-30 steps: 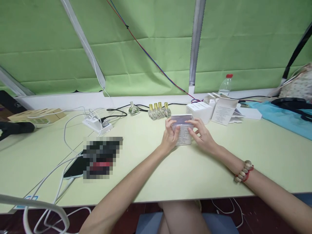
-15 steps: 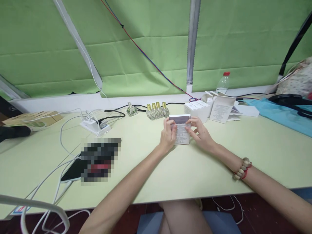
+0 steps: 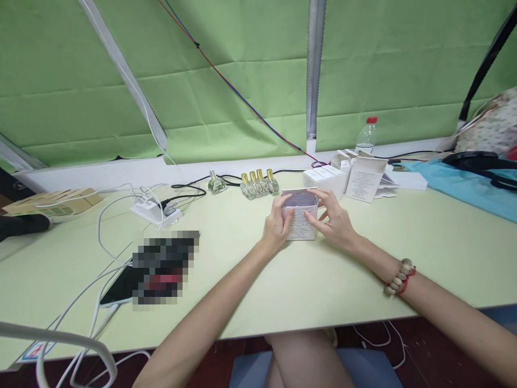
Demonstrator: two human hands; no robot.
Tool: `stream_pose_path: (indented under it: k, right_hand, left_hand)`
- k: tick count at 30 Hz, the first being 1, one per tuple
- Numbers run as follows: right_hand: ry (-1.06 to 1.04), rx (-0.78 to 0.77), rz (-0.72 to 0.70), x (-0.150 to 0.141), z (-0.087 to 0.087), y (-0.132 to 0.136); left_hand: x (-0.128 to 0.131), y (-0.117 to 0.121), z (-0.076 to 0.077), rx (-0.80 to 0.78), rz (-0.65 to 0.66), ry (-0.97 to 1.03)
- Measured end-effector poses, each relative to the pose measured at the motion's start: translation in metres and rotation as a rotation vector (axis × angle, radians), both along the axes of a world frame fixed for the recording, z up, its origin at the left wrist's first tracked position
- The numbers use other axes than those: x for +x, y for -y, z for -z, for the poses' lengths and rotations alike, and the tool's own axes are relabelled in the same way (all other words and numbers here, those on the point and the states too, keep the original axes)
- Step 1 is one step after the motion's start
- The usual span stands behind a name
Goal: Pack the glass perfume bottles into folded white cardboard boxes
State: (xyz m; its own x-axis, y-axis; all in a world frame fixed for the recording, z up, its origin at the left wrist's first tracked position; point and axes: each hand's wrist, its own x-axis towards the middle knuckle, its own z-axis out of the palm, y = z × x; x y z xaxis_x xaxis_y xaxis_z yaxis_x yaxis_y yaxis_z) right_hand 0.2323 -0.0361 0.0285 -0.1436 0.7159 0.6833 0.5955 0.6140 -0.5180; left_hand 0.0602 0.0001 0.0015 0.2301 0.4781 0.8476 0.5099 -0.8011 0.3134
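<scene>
A small white carton (image 3: 302, 225) with fine print stands on the table between my hands, its purplish-grey top part facing me. My left hand (image 3: 278, 222) grips its left side, thumb on the printed front. On the other side my right hand (image 3: 334, 220) holds the upper right edge, fingertips at the top and thumb against the front. Behind the carton several glass perfume bottles (image 3: 259, 186) with gold caps are grouped together. A single capless perfume bottle (image 3: 216, 184) stands to their left. What the carton contains is hidden.
White boxes (image 3: 325, 178) and an opened printed carton (image 3: 364, 180) stand behind my right hand, near a red-capped water bottle (image 3: 367, 136). At left are a power strip (image 3: 158, 213), white cables and a dark phone-like device (image 3: 121, 285). Blue cloth (image 3: 476, 188) lies far right.
The carton's top now shows more of its purplish-grey face, and the white upper edge no longer shows. My right fingers have shifted onto the top edge. The view has moved slightly.
</scene>
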Motion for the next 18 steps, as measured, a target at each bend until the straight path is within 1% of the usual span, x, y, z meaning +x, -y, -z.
stream_pose_path:
  k: [5,7,9,11,13,14,16,18]
  right_hand:
    - [-0.031,-0.014,-0.027,0.001,0.001,-0.002]
    - [-0.044,-0.025,-0.047,0.002,0.002,-0.004]
    - [-0.060,-0.050,-0.065,0.004,0.004,-0.006]
    - [-0.093,-0.088,-0.073,0.005,0.007,-0.009]
    - [-0.142,-0.131,-0.084,0.005,0.011,-0.012]
    - [-0.165,-0.158,-0.098,0.005,0.013,-0.014]
    - [-0.168,-0.235,-0.139,0.004,0.018,-0.016]
    - [-0.082,-0.331,-0.187,0.002,0.022,-0.017]
  left_hand:
    - [0.000,-0.001,0.000,-0.055,0.012,0.023]
    - [0.000,0.000,0.000,-0.141,0.028,0.051]
    - [0.001,0.001,0.000,-0.260,0.058,0.097]
    - [0.003,0.002,0.000,-0.372,0.109,0.184]
    - [0.005,0.001,-0.001,-0.458,0.151,0.339]
    - [0.005,-0.001,-0.001,-0.501,0.155,0.446]
    - [0.002,-0.007,-0.003,-0.614,0.132,0.707]
    - [-0.007,-0.017,-0.005,-0.761,0.087,1.029]
